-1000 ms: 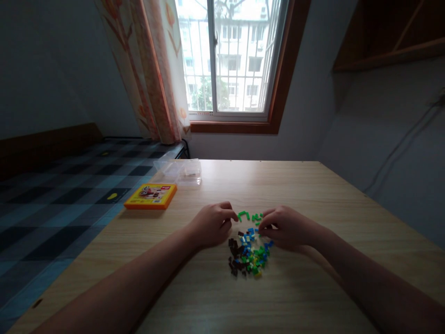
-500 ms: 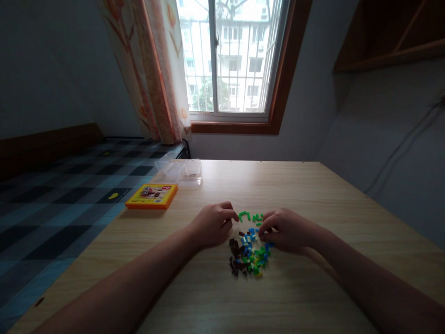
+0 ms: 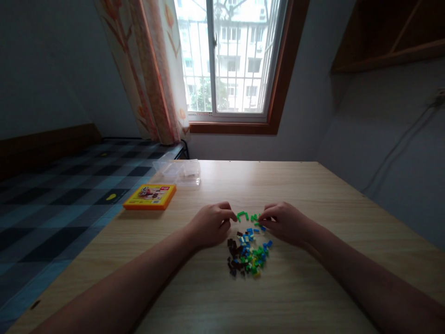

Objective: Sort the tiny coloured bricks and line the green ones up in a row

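Note:
Small green toy bricks (image 3: 242,215) lie in a short angled row by the index fingertip of my left hand (image 3: 212,223). That hand rests on the table with its thumb and index finger apart and nothing visible between them. My right hand (image 3: 285,223) has its thumb and fingertips drawn close together at more loose green bricks (image 3: 254,217). Whatever its fingertips hold is too small to tell. A blue brick (image 3: 263,228) lies just under the right fingers. Nearer to me, a mixed pile of green bricks (image 3: 256,257), brown bricks (image 3: 233,250) and blue bricks (image 3: 249,231) is spread out.
To the left on the wooden table (image 3: 264,185) lies a flat yellow-orange box (image 3: 149,197). Behind it stands a clear plastic container (image 3: 187,173). A bed with a checked cover (image 3: 69,185) borders the table's left side, and a window (image 3: 236,60) is beyond.
My right hand has moved slightly away from me, from the blue bricks up to the loose green ones, uncovering blue bricks. My left hand stays by the green row. The view has shifted slightly.

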Demonstrator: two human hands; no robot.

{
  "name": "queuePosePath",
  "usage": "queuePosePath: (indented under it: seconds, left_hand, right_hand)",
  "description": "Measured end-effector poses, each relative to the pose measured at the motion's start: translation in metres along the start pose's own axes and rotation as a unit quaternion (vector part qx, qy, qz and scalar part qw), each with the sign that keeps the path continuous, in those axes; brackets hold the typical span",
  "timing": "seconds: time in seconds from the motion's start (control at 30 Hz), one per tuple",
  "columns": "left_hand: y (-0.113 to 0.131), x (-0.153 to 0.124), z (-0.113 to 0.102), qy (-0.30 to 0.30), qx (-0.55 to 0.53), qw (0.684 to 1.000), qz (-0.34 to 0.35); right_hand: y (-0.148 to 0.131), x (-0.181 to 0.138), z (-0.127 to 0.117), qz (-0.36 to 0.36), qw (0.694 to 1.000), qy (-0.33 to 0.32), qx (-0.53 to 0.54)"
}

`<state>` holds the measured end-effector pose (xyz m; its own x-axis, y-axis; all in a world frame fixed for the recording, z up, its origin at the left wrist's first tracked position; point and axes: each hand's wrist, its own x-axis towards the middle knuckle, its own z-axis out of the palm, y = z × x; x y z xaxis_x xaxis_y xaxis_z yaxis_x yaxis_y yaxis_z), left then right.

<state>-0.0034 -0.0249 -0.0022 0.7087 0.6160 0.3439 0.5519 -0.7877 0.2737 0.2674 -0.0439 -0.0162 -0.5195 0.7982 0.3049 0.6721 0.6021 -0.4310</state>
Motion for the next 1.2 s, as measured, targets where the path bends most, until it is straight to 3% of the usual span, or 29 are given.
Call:
queuePosePath:
  seconds: [0.2,0.47,1.2]
  left_hand:
    - [0.000,0.000,0.000,0.000,0.004,1.000,-0.005]
    - [0.001,-0.001,-0.001,0.004,0.001,1.000,-0.005]
    - [0.003,0.000,-0.002,0.001,-0.001,1.000,-0.003]
  right_hand:
    - [0.000,0.001,-0.005,-0.004,0.998,0.058,-0.021]
    - [0.000,-0.003,-0.016,-0.008,0.997,-0.071,0.004]
    - [-0.015,-0.002,-0.012,-0.032,0.993,-0.113,0.034]
